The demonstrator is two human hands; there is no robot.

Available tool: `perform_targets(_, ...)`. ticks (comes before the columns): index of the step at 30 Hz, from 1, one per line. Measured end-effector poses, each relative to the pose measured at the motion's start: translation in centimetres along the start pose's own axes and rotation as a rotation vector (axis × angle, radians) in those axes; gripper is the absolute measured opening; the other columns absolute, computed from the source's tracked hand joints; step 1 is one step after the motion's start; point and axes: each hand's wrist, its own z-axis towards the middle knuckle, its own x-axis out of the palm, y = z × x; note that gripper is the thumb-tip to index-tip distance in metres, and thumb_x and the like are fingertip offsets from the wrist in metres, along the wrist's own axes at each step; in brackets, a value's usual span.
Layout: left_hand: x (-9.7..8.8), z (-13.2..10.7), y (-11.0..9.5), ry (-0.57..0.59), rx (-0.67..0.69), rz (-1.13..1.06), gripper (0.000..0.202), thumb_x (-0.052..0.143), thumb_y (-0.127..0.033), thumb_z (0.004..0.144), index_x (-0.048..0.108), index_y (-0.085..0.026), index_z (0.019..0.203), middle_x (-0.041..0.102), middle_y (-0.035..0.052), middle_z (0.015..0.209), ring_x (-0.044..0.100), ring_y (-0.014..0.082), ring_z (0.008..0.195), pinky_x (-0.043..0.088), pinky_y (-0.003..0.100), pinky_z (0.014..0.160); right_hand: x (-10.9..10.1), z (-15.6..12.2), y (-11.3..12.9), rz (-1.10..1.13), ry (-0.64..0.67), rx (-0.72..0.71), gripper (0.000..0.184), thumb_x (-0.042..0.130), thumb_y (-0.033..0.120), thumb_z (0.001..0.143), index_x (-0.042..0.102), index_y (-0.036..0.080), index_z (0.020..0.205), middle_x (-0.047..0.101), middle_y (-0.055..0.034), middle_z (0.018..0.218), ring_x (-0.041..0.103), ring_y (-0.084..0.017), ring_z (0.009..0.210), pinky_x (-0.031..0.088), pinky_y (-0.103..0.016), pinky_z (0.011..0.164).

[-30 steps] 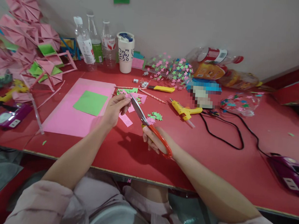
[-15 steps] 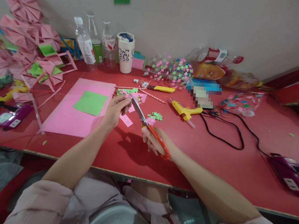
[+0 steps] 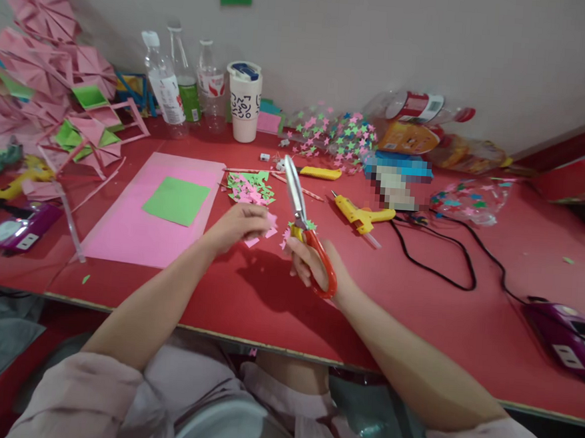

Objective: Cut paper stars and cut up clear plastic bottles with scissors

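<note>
My right hand point(image 3: 305, 260) grips the orange handles of a pair of scissors point(image 3: 302, 221), whose closed blades point up and away from me. My left hand point(image 3: 236, 225) is closed in a pinch on a small pink paper piece point(image 3: 271, 221), held low over the red table point(image 3: 247, 296) just left of the scissors. A heap of pink and green paper cuttings point(image 3: 249, 186) lies beyond my left hand. A few green and pink paper stars point(image 3: 308, 225) lie on the table behind the scissors.
A pink sheet point(image 3: 147, 209) with a green square point(image 3: 176, 200) lies at left. A yellow glue gun point(image 3: 361, 216) with its black cable point(image 3: 440, 253), a yellow knife point(image 3: 318, 173), bottles point(image 3: 167, 90), a cup point(image 3: 244, 102) and pink folded paper shapes point(image 3: 46, 82) surround the work area. Purple power strips point(image 3: 562, 338) sit near both edges.
The scissors swung from slanting left, against the paper at my left hand, to pointing upright. My left hand dropped lower and moved right with the pink piece.
</note>
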Motion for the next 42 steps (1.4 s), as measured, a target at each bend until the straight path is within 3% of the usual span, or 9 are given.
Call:
perform_targets(3,0.9,-0.5,-0.2,0.280,-0.117,0.156,0.016,0.059,-0.020,0.066,0.056,-0.017,0.050,0.045,-0.0059,0.041,0.036,0.0043,0.038,0.026,0.018,0.041,-0.3,0.2,0.0,0.037,-0.006,-0.050,0.032,0.062,0.048,0.076,0.050,0.021,0.065,0.038,0.0115,0.032,0.037,-0.007,0.028,0.050,-0.026,0.049)
perform_targets(5,1.3,-0.6,-0.3,0.348,-0.132,0.195,0.015,0.058,-0.020,0.066,0.057,-0.017,0.051,0.046,-0.0056,0.041,0.038,0.0052,0.039,0.028,0.019,0.042,-0.3,0.2,0.0,0.033,0.007,-0.047,0.026,0.062,0.041,0.075,0.049,0.021,0.064,0.038,0.0116,0.033,0.037,-0.006,0.028,0.048,-0.025,0.047)
perform_targets(12,1.1,-0.2,0.3,0.189,-0.057,0.143,0.015,0.059,-0.024,0.069,0.057,-0.016,0.057,0.045,-0.0063,0.044,0.038,0.0044,0.041,0.029,0.019,0.044,0.2,-0.2,0.6,-0.024,-0.029,0.008,0.014,0.057,0.028,0.073,0.048,0.021,0.064,0.039,0.0120,0.035,0.037,-0.006,0.029,0.050,-0.024,0.050)
perform_targets(17,1.0,-0.1,0.9,0.243,-0.065,0.116,0.015,0.062,-0.027,0.075,0.061,-0.014,0.069,0.054,-0.0040,0.051,0.048,0.0057,0.047,0.035,0.020,0.048,0.2,-0.1,0.4,-0.009,-0.106,-0.030,0.025,0.061,0.037,0.075,0.048,0.021,0.062,0.038,0.0116,0.034,0.037,-0.006,0.028,0.049,-0.024,0.048)
perform_targets(25,1.5,-0.1,1.1,0.215,-0.044,0.033,0.016,0.063,-0.027,0.077,0.060,-0.015,0.067,0.057,-0.0034,0.052,0.053,0.0058,0.050,0.040,0.019,0.050,0.2,0.0,-0.1,0.099,-0.165,-0.148,0.027,0.066,0.041,0.076,0.049,0.021,0.069,0.038,0.0129,0.034,0.038,-0.006,0.029,0.049,-0.025,0.049)
perform_targets(28,1.5,0.0,1.1,0.134,-0.006,-0.012,0.015,0.063,-0.026,0.075,0.060,-0.016,0.064,0.057,-0.0038,0.050,0.052,0.0052,0.047,0.039,0.018,0.048,0.0,-0.1,0.1,0.070,-0.123,-0.135,0.032,0.063,0.046,0.077,0.046,0.022,0.066,0.037,0.0122,0.034,0.038,-0.007,0.030,0.050,-0.026,0.052)
perform_targets(32,0.5,0.4,0.8,-0.154,0.094,-0.182,0.012,0.064,-0.021,0.070,0.058,-0.017,0.061,0.055,-0.0052,0.048,0.048,0.0036,0.043,0.036,0.016,0.043,-0.2,-0.1,0.3,-0.049,-0.013,-0.024,0.038,0.055,0.056,0.078,0.048,0.021,0.066,0.037,0.0112,0.033,0.036,-0.007,0.029,0.050,-0.028,0.052)
perform_targets(36,-0.9,0.9,0.2,-0.401,0.228,-0.325,0.009,0.062,-0.020,0.067,0.056,-0.018,0.061,0.055,-0.0064,0.047,0.045,0.0028,0.040,0.032,0.015,0.039,-0.1,0.0,-0.1,-0.262,0.070,0.067,0.042,0.058,0.061,0.072,0.048,0.021,0.064,0.039,0.0089,0.036,0.041,-0.009,0.034,0.039,-0.025,0.044)
perform_targets(42,-1.3,1.0,-0.2,-0.451,0.296,-0.361,0.007,0.062,-0.021,0.068,0.058,-0.018,0.063,0.053,-0.0072,0.046,0.044,0.0024,0.040,0.033,0.015,0.039,-0.2,0.1,-0.5,-0.406,0.131,0.006,0.047,0.057,0.066,0.070,0.048,0.020,0.065,0.042,0.0062,0.047,0.041,-0.009,0.042,0.035,-0.026,0.047)
